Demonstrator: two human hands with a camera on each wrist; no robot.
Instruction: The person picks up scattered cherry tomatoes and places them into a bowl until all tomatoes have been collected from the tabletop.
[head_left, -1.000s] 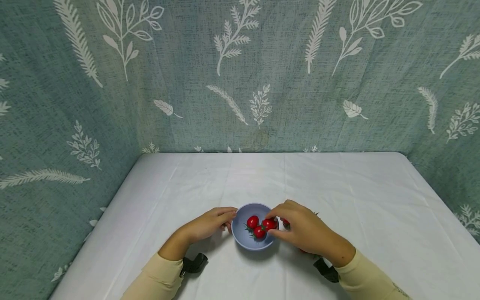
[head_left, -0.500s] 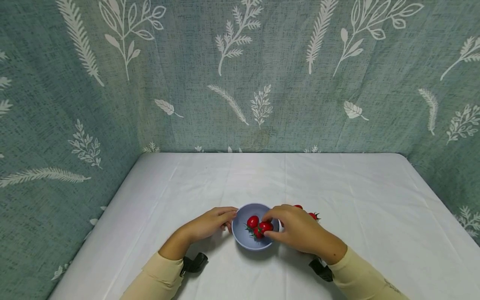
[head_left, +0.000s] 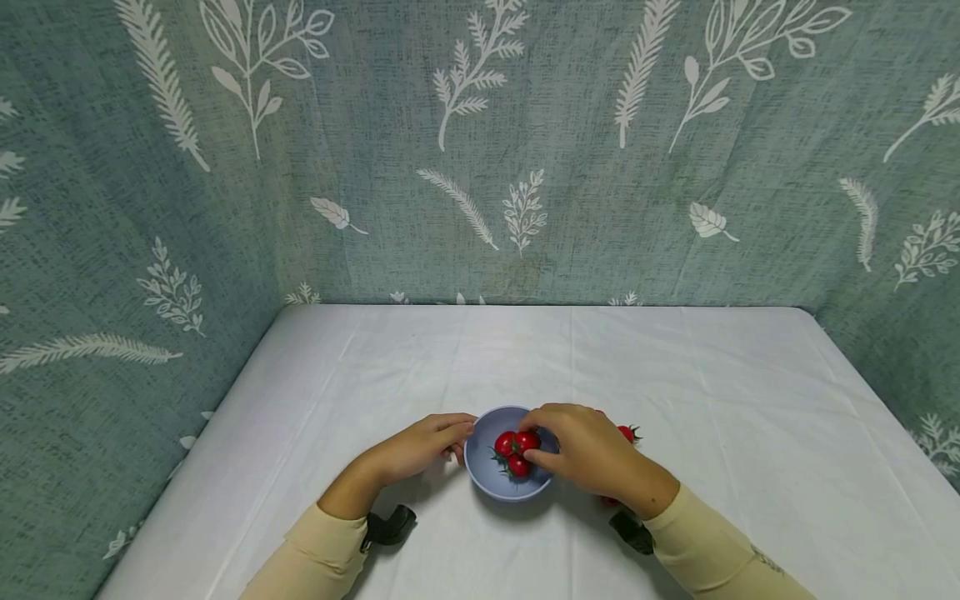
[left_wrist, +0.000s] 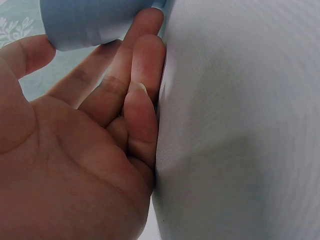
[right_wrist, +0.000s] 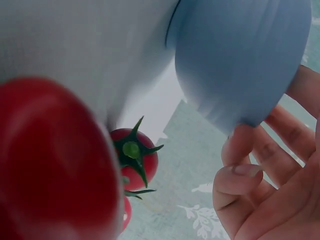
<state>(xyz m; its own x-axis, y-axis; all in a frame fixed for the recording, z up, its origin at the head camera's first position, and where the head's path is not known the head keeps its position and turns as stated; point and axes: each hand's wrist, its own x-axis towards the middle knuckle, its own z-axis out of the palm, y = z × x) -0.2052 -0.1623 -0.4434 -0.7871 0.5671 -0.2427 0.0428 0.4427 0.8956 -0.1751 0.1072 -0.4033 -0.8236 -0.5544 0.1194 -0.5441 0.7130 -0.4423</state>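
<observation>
A blue-grey bowl (head_left: 486, 477) stands on the white tabletop, holding three red tomatoes. My right hand (head_left: 592, 446) reaches over its right rim and pinches one tomato (head_left: 527, 442) between thumb and fingers. Beside that one lie a left tomato (head_left: 505, 443) and a nearer tomato (head_left: 518, 466), both with green stem tops. At the left side, my left hand (head_left: 420, 446) grips the bowl: in the left wrist view thumb and fingers touch its outer wall (left_wrist: 90, 25). The bowl's wall hides the pinched tomato in the right wrist view.
More tomatoes lie right of the bowl, partly behind my right hand: a far tomato (head_left: 626, 432) and a near tomato (head_left: 609, 501). A large tomato (right_wrist: 55, 160) fills the right wrist view's left side. Leaf-patterned green cloth (head_left: 525, 225) hangs behind the table (head_left: 450, 350).
My right hand has moved a little left over the bowl, shifting the pinched tomato left against the other two. The left hand and bowl stay put. Tomatoes on the right have come into view.
</observation>
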